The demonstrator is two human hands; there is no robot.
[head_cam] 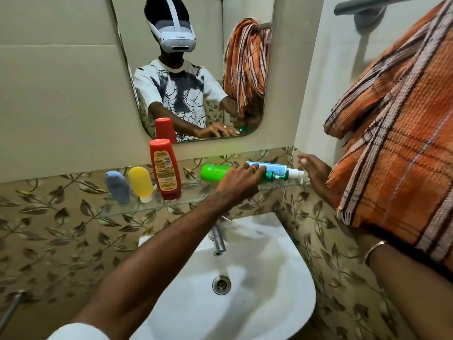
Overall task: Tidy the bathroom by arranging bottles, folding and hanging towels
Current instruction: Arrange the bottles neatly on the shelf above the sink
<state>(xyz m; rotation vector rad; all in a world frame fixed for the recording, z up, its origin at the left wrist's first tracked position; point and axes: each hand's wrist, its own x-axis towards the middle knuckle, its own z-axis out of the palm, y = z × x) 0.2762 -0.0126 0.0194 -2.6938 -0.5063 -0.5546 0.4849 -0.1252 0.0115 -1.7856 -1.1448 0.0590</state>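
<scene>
the left hand (pixel 241 176) reaches palm-down across the glass shelf (pixel 171 204), fingers curled over the lying green bottle (pixel 214 171) and blue bottle (pixel 269 167). the right hand (pixel 312 168) hovers beside the pump ends, fingers loosely spread, holding nothing.

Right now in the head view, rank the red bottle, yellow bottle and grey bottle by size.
1. red bottle, clearly largest
2. yellow bottle and grey bottle look alike; too close to rank
</scene>
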